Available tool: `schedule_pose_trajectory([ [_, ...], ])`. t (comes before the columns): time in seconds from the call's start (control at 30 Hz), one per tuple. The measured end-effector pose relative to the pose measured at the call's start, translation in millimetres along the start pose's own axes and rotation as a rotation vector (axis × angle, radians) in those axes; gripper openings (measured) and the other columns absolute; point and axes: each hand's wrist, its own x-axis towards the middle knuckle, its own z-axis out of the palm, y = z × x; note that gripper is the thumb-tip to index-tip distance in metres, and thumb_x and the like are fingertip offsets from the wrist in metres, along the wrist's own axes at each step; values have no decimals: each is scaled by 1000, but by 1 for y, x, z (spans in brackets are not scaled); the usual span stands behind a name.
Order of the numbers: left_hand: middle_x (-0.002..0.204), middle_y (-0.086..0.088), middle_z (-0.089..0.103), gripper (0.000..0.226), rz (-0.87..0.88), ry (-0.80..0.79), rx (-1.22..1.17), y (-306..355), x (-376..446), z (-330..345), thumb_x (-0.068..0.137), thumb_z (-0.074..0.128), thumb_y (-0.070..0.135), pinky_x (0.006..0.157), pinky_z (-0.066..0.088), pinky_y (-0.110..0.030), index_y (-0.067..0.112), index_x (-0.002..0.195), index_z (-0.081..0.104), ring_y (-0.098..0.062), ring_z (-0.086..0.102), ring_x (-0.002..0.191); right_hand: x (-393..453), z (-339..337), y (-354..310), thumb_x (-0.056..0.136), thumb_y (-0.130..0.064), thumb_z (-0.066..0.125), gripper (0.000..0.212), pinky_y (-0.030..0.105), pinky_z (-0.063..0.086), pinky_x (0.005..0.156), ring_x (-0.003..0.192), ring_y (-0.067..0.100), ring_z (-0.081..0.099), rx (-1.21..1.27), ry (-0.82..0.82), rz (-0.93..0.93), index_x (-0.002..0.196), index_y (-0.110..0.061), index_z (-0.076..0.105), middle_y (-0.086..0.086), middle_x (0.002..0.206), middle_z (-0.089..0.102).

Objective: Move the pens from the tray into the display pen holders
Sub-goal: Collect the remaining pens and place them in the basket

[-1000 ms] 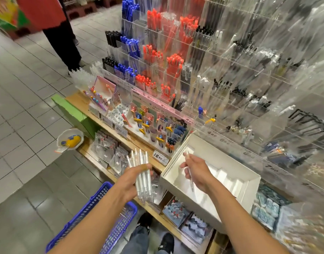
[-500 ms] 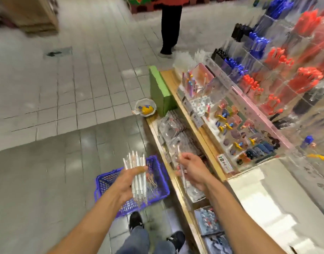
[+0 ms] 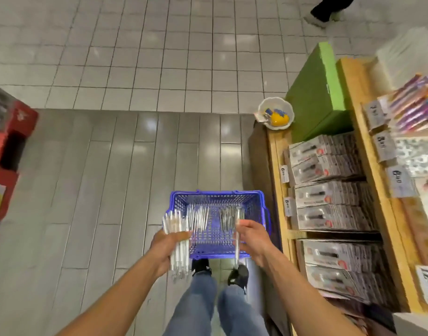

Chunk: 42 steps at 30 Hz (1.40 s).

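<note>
The left hand (image 3: 168,246), low in the centre of the frame, has its fingers curled round a bundle of white pens (image 3: 177,241), which stand roughly upright in its grip, caps toward the top of the frame and tips poking out below the palm. Just to its right, the right hand (image 3: 253,238) pinches a single pen (image 3: 237,243) between thumb and fingers; that pen also runs up and down the frame and looks blurred. Both hands hover above a blue plastic shopping basket (image 3: 217,197) that sits on the grey tiled floor (image 3: 111,178), and inside it lie two loose clusters of clear pens (image 3: 198,215), one toward its left, one toward its right. Below the basket show the person's jeans and black shoes (image 3: 238,275). Along the right edge of the frame runs a wooden display shelf (image 3: 277,156) stacked with boxed packs (image 3: 329,200) and white price tags. At its far end, toward the upper right, stands a green box (image 3: 317,93), with a small white bowl (image 3: 276,112) holding something yellow just beside it. A red crate (image 3: 7,146) sits at the left edge.
</note>
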Motion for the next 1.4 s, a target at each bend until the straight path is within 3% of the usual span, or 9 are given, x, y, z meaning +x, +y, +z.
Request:
schedule_pose_trajectory([
  [0.23,88,-4,77,38,-16,157,32,-51,166,-9,69,81,0,80,58,-40,15,101,69,-26,73,85,172,55,65,91,2,53,15,32,39,59,57,16,42,-175,14,96,85,-11,58,7,66,47],
  [0.33,82,1,77,32,-5,236,56,-87,254,0,68,82,3,67,55,-28,19,92,68,-21,71,78,262,70,110,92,-1,52,13,37,44,63,61,21,47,-277,5,110,88,-11,58,10,68,51],
  [0.47,109,-13,70,48,-30,277,203,-138,373,11,73,79,7,88,54,-39,8,119,62,-30,67,97,379,86,172,90,-1,54,25,39,46,65,65,21,49,-419,24,99,68,-15,55,10,69,53],
  [0.6,102,-4,60,46,-23,362,417,-179,475,23,77,75,14,73,39,-25,9,118,55,-29,61,96,474,107,228,88,-6,60,16,44,53,74,73,21,56,-497,42,84,73,-13,59,8,75,60],
  [0.73,106,-15,67,46,22,409,595,-210,555,35,79,77,20,78,53,-37,9,115,52,-35,65,93,547,128,263,87,-10,68,11,32,54,76,78,20,59,-483,58,53,87,-16,59,3,85,63],
  [0.93,89,-8,65,56,51,464,706,-227,598,49,88,72,22,65,60,-42,10,130,38,-30,68,74,594,138,281,87,-5,69,19,26,53,72,75,18,57,-496,54,-12,97,-11,55,1,83,57],
  [1.07,100,-10,65,48,66,437,712,-229,594,47,89,69,20,69,60,-46,11,127,40,-29,68,81,589,132,287,86,2,67,32,11,49,52,63,8,52,-482,-41,64,91,-25,50,-3,79,54],
  [1.27,115,-13,65,58,78,398,723,-223,585,42,91,69,26,77,58,-49,11,138,39,-31,68,92,582,121,282,84,-2,70,42,34,55,85,83,12,56,-550,-114,115,119,-15,50,-5,93,54],
  [1.4,130,-13,59,65,80,376,743,-220,579,41,91,68,31,80,58,-48,11,144,36,-32,68,98,576,116,277,86,-8,70,47,18,48,71,96,12,54,-596,-192,96,127,-16,48,-5,110,54],
])
